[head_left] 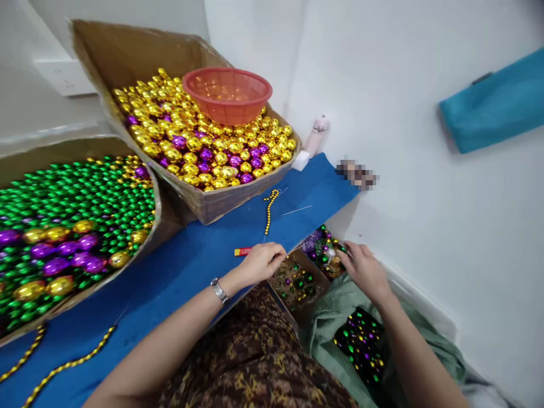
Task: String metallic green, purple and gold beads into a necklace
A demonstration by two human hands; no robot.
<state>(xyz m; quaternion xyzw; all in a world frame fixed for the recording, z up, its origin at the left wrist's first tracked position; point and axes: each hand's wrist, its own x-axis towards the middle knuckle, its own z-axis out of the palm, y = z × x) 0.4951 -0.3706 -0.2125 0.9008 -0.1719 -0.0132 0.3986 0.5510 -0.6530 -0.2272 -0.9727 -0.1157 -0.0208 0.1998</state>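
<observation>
My left hand (266,262), with a metal-band watch (219,290) on its wrist, is over the front edge of the blue table cover (204,249). Its fingers are pinched together, and whatever is between them is too small to make out. By it lie a red-and-yellow lighter (242,251) and a short gold bead string (268,211) with a thin needle or wire at its end. My right hand (368,273) hangs above a box of mixed beads (317,243), its fingers bent inward. Anything in its fingertips is hard to tell from the beads behind.
A carton of gold and purple beads (221,158) holds a red plastic basket (227,102). Left stands a carton of green beads (76,192). Gold strings (72,362) lie in front. Another needle (297,210) lies on the cover. Below are a bead box (297,283) and green cloth (331,317).
</observation>
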